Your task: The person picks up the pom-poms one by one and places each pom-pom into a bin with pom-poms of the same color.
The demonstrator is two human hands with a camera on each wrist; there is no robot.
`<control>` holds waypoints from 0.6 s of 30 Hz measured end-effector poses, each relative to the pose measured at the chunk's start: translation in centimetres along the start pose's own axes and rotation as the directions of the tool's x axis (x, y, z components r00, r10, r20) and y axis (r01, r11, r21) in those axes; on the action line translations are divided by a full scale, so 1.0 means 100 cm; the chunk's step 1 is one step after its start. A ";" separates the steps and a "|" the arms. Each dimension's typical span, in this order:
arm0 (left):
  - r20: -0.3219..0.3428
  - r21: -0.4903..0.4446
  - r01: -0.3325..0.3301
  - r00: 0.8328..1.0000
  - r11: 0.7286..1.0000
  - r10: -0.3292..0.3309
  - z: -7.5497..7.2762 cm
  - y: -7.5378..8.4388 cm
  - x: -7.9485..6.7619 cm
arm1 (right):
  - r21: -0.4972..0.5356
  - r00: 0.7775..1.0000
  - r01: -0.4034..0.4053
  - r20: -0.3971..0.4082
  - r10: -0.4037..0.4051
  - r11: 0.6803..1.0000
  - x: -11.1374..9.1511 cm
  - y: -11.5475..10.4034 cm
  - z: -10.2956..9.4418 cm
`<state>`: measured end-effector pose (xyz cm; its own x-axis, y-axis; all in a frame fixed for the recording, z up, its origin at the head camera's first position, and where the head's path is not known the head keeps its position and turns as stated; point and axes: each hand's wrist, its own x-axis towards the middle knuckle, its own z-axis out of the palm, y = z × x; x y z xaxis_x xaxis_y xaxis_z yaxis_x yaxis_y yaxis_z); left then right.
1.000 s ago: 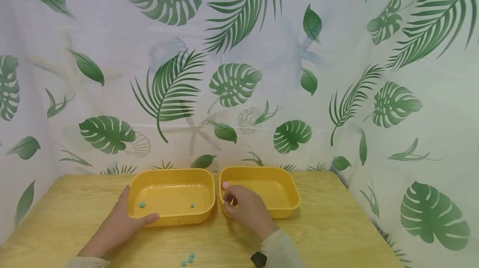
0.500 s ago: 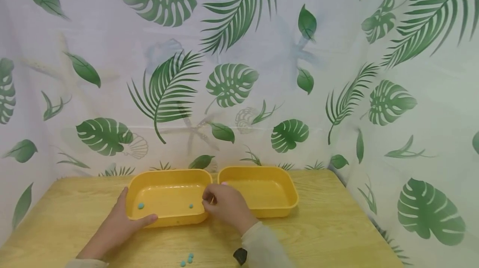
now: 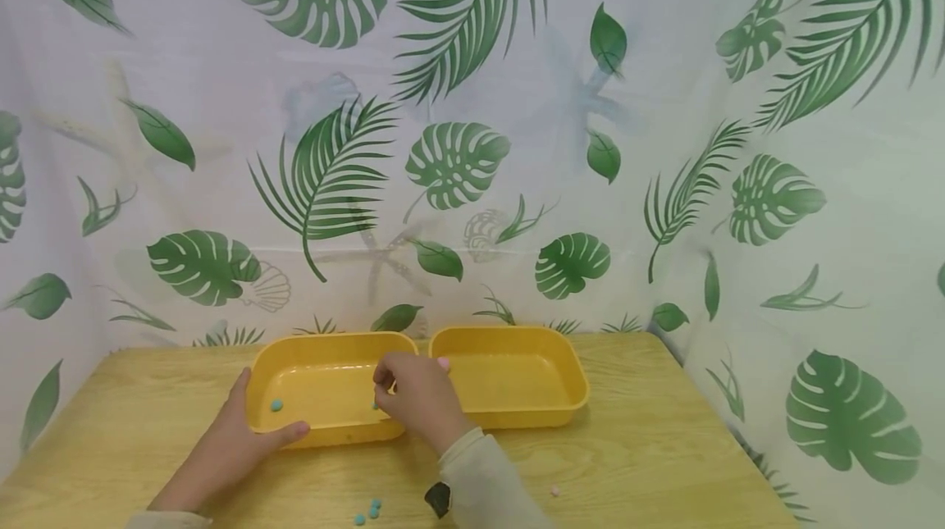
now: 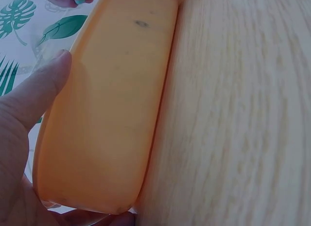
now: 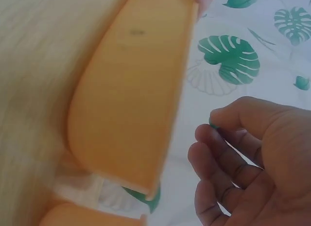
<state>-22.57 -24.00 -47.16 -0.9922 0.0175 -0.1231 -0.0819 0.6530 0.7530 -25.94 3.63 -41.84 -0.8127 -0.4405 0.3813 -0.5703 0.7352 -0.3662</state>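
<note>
My left hand (image 3: 247, 439) grips the near left corner of the left yellow tray (image 3: 335, 433), thumb at the front rim and fingers round the left side. Over the right end of that tray is my right hand (image 3: 417, 398). In the right wrist view its thumb and forefinger pinch a small teal ball (image 5: 213, 123), mostly covered by the fingertips. One teal ball (image 3: 276, 405) lies in the tray's left part. Beside the right thumb a bit of teal (image 3: 375, 404) shows; from the head view I cannot tell whether it lies in the tray or is held.
A second yellow tray (image 3: 509, 418) stands to the right, with a pink ball (image 3: 443, 363) at its left end. Several teal balls (image 3: 375, 508) lie on the wooden table (image 3: 627, 447) in front. A tiny pink piece (image 3: 555, 491) lies right of the right sleeve.
My right hand has moved left, from the right tray's left end to over the left tray's right end. The left hand keeps its grip on the left tray.
</note>
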 end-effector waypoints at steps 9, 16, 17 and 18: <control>0.003 -0.013 -0.003 1.000 1.000 0.003 0.000 0.003 -0.001 | 0.008 0.998 -0.060 0.038 0.059 0.998 -0.002 0.001 0.008; 0.002 0.003 -0.008 1.000 1.000 0.008 -0.001 0.004 -0.002 | 0.027 0.994 -0.097 0.056 0.096 0.995 0.000 0.003 0.009; 0.001 0.005 -0.006 1.000 1.000 0.006 -0.001 0.004 -0.002 | 0.021 0.994 -0.094 0.060 0.093 0.995 0.000 0.003 0.009; 0.001 0.007 -0.005 1.000 1.000 0.005 -0.001 0.003 -0.002 | 0.015 0.994 -0.090 0.065 0.088 0.996 0.000 0.003 0.009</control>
<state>-22.44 -23.89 -46.79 -0.9925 0.0212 -0.1200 -0.0765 0.6580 0.7491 -26.22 3.39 -42.76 -0.8660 -0.4065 0.2911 -0.4969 0.7642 -0.4113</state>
